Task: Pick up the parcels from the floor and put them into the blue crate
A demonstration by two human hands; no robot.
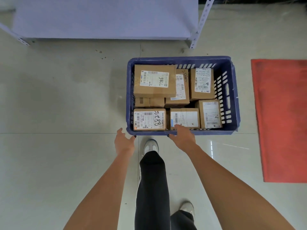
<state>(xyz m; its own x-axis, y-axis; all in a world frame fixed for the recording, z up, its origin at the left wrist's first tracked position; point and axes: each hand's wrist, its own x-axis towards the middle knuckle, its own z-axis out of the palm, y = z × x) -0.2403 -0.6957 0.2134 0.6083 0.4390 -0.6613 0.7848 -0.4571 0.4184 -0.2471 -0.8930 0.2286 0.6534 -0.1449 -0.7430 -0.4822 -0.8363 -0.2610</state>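
The blue crate (230, 97) stands on the pale tiled floor, filled with several brown cardboard parcels bearing white labels. One large parcel (154, 80) marked "98LL" lies on top at the back left; a parcel (149, 121) marked "5288" sits at the front left. My left hand (123, 141) hovers open just outside the crate's near left corner, fingers spread. My right hand (182, 136) is over the near rim, fingers relaxed, its fingertips at the front middle parcel (186, 117). No parcel shows on the floor.
A grey metal shelf (106, 19) with perforated posts stands beyond the crate. A red mat (282, 120) lies on the floor at the right. My legs and white shoes are below the crate's near edge.
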